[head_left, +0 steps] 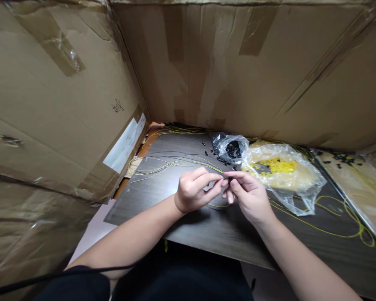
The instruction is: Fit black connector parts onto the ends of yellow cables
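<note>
Over the table, my two hands meet fingertip to fingertip. My right hand [250, 194] pinches a small black plastic piece [230, 179] between thumb and fingers. Thumb and forefinger of my left hand [198, 188] are closed at the left side of that piece, on what looks like the end of a thin wire; the fingers mostly cover it. A yellow wire [218, 206] curves below the hands. Behind them, yellow and black wires [175, 161] stretch leftward across the table.
A clear bag of black pieces [233, 149] and a larger plastic bag with yellow pieces [282, 167] lie on the dark table [188, 228]. Loose black pieces are scattered nearby. Yellow wire loops [360, 228] lie right. Tall cardboard walls [238, 83] stand behind and left.
</note>
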The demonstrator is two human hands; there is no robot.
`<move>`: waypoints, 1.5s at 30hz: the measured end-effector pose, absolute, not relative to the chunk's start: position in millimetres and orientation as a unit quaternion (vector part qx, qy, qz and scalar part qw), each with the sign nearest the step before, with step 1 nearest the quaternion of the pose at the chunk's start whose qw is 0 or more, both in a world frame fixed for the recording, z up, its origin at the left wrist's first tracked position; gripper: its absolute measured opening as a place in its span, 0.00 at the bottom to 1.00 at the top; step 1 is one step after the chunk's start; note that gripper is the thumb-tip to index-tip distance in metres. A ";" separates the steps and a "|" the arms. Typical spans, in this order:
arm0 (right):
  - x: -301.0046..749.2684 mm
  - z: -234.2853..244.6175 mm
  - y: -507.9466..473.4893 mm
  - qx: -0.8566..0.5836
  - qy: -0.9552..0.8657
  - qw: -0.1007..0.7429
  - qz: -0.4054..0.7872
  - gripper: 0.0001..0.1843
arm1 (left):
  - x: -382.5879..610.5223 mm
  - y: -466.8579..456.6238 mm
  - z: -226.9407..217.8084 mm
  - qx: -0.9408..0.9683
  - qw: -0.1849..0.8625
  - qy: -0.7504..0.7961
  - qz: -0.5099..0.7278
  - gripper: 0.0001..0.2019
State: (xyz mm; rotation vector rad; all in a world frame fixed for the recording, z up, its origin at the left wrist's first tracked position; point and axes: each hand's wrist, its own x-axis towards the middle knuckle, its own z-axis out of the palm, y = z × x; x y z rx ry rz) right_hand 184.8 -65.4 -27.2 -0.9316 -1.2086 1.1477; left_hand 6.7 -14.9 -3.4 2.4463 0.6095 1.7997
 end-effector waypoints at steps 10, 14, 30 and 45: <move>186.7 -24.4 -63.1 -0.389 -0.473 0.587 0.530 0.08 | 5.2 -14.8 -0.9 0.796 -0.010 0.185 0.576 0.05; 182.2 -20.0 -63.0 -0.377 -0.450 0.599 0.545 0.07 | 4.4 -15.0 -3.5 0.801 -0.030 0.187 0.568 0.05; 181.5 -24.3 -67.1 -0.393 -0.452 0.588 0.543 0.08 | 3.4 -13.6 -7.1 0.804 -0.056 0.180 0.563 0.06; 182.1 -30.7 -65.5 -0.413 -0.480 0.575 0.518 0.08 | 3.5 -12.3 -10.3 0.814 -0.084 0.172 0.549 0.03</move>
